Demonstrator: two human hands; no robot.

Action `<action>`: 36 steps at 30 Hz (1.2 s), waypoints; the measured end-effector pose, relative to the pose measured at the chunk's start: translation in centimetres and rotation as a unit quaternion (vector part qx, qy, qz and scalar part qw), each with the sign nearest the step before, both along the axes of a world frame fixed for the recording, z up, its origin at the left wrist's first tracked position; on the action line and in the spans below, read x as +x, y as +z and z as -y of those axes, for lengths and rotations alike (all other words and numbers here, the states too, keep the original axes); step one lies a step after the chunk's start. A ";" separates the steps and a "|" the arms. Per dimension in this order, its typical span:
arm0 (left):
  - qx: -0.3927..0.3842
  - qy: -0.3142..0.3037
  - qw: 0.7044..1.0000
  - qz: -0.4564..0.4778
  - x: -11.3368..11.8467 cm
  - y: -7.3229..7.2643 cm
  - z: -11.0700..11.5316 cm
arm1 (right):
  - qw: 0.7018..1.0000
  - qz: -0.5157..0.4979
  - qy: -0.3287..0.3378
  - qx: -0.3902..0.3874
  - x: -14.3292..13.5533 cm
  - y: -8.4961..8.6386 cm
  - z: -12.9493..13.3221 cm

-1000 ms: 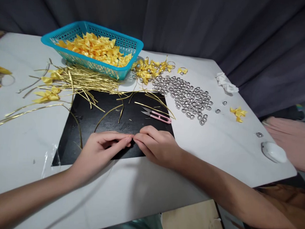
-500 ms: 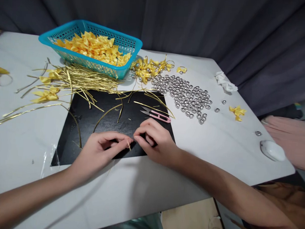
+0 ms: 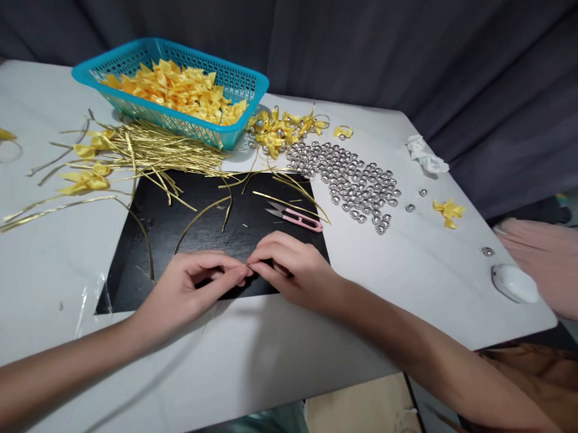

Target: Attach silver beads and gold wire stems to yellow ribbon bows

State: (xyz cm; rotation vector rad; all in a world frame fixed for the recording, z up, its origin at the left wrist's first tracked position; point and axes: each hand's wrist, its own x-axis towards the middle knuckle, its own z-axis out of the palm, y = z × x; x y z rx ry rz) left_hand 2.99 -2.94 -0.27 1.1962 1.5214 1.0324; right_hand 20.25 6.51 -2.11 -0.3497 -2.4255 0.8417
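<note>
My left hand (image 3: 196, 279) is closed in a pinch over the front of the black mat (image 3: 175, 222). The fingertips of my right hand (image 3: 294, 267) are pinched too and meet those of my left hand. Between them shows a tiny bit of gold strand (image 3: 248, 265), mostly hidden by the fingers. Just beyond my right hand lie pink thread snips (image 3: 298, 218). Loose gold strands rest on the mat, and a pile of gold strands (image 3: 163, 149) lies behind it.
A blue basket (image 3: 169, 108) holds yellow ribbon pieces. Silver beads (image 3: 351, 177) spread right of the mat. Yellow bows (image 3: 282, 131) lie behind them. Crumpled white tissue (image 3: 426, 155) and a white rounded object (image 3: 515, 283) sit at the right.
My right hand has moved slightly left and down, so its fingertips now meet my left hand's. The strand end that stuck down from my left fingertips is now mostly hidden.
</note>
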 end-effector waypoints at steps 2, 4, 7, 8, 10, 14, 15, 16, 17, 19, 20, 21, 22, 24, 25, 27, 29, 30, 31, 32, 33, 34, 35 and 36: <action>-0.001 0.003 1.000 0.007 0.0 0.0 0.0 | 1.000 0.007 0.002 -0.029 -0.1 0.0 -0.1; 0.000 0.008 1.000 0.012 0.0 0.1 0.1 | 0.999 0.033 0.003 -0.043 -0.1 0.1 -0.1; 0.006 0.015 1.000 0.020 -0.1 0.1 0.1 | 0.996 0.077 -0.002 -0.047 -0.1 0.5 0.0; 0.010 0.017 1.000 0.023 -0.1 0.1 0.1 | 0.995 0.089 -0.002 -0.050 -0.2 0.6 0.0; 0.026 0.014 0.999 0.024 -0.1 0.1 0.1 | 0.993 0.099 0.005 -0.065 -0.2 0.6 0.1; 0.059 -0.009 0.998 0.011 -0.2 0.1 0.1 | 0.990 0.041 0.027 -0.134 -0.3 0.2 0.3; 0.061 -0.011 0.998 0.011 -0.2 0.1 0.0 | 0.987 0.021 0.032 -0.155 -0.3 0.0 0.3; 0.062 -0.013 0.998 0.012 -0.2 0.2 0.0 | 0.984 0.005 0.036 -0.175 -0.4 -0.2 0.4; 0.061 -0.012 0.998 0.015 -0.1 0.2 0.0 | 0.980 -0.006 0.037 -0.194 -0.4 -0.3 0.4; 0.056 -0.005 0.998 0.027 -0.1 0.3 -0.1 | 0.975 -0.016 0.029 -0.221 -0.5 -0.4 0.5; 0.052 0.000 0.998 0.034 -0.1 0.3 -0.1 | 0.974 -0.020 0.019 -0.227 -0.5 -0.5 0.5; 0.046 0.009 0.998 0.043 -0.1 0.3 -0.1 | 0.974 -0.027 0.006 -0.226 -0.5 -0.5 0.6; 0.040 0.019 0.998 0.053 -0.2 0.2 0.0 | 0.975 -0.035 -0.005 -0.219 -0.5 -0.5 0.5; 0.026 0.036 0.996 0.079 -0.4 -0.1 0.1 | 0.980 -0.057 -0.017 -0.188 -0.5 -0.4 0.5; 0.019 0.042 0.995 0.093 -0.5 -0.2 0.1 | 0.983 -0.068 -0.016 -0.168 -0.5 -0.4 0.4; 0.011 0.044 0.992 0.116 -0.7 -0.5 0.1 | 0.989 -0.082 -0.008 -0.126 -0.5 -0.3 0.3; 0.006 0.039 0.991 0.125 -0.8 -0.6 0.1 | 0.991 -0.091 -0.007 -0.097 -0.5 -0.2 0.2; 0.004 0.037 0.991 0.125 -0.8 -0.6 0.0 | 0.992 -0.091 -0.008 -0.088 -0.5 -0.2 0.2; 0.003 0.036 0.992 0.125 -0.7 -0.6 -0.1 | 0.993 -0.091 -0.009 -0.080 -0.4 -0.1 0.2; 0.002 0.035 0.992 0.124 -0.7 -0.5 -0.1 | 0.993 -0.090 -0.008 -0.075 -0.4 -0.1 0.2; 0.002 0.034 0.992 0.124 -0.6 -0.4 -0.1 | 0.994 -0.088 -0.007 -0.071 -0.4 -0.1 0.2; 0.003 0.029 0.992 0.125 -0.6 -0.3 -0.1 | 0.994 -0.084 -0.004 -0.068 -0.4 -0.1 0.2; 0.003 0.022 0.992 0.125 -0.5 -0.2 -0.1 | 0.995 -0.079 -0.002 -0.066 -0.4 -0.1 0.2; 0.003 0.013 0.992 0.124 -0.5 -0.1 0.0 | 0.995 -0.074 0.000 -0.066 -0.3 -0.1 0.2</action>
